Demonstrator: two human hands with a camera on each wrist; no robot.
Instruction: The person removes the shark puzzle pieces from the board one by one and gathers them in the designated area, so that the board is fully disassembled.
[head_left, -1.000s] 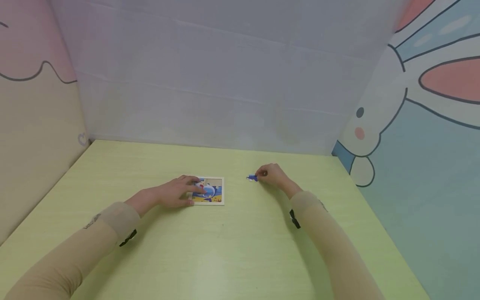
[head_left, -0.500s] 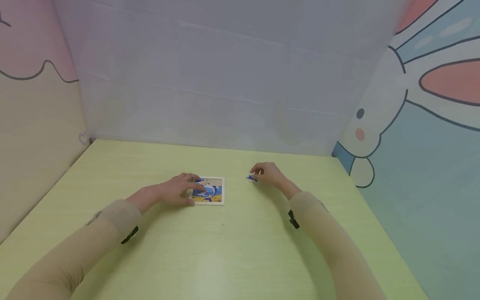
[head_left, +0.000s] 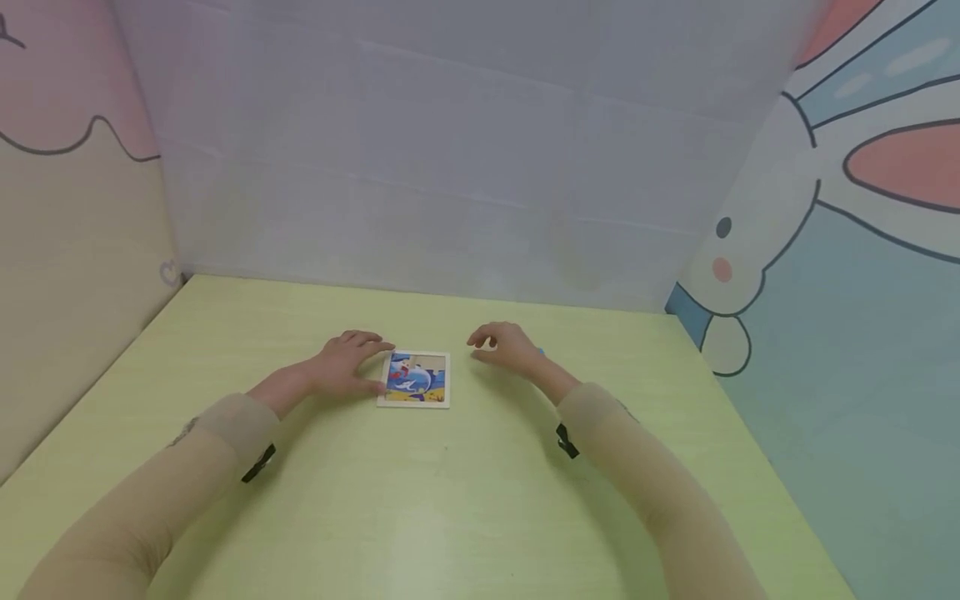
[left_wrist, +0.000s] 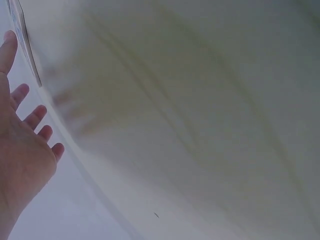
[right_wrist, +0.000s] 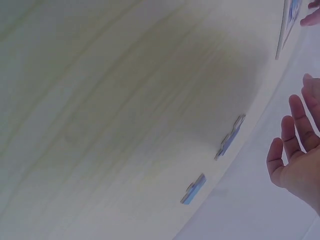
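A framed jigsaw puzzle with a white rim lies on the table. Its picture shows a blue and white sea animal above a yellow bottom, and a bare tan patch shows at the upper right. My left hand is spread at the frame's left side, thumb by the lower left rim and a fingertip at the top left corner. To the right of the puzzle my right hand hovers with fingers loosely bent and nothing between them. Two loose puzzle pieces, a dark-edged piece and a light blue piece, lie below it in the right wrist view.
The pale yellow table runs back to a grey-white sheet wall. Painted side walls stand at the left and right, with a cartoon rabbit on the right one.
My right hand has moved left, away from the loose pieces and towards the puzzle. My left hand has drawn back left, its fingers off the picture.
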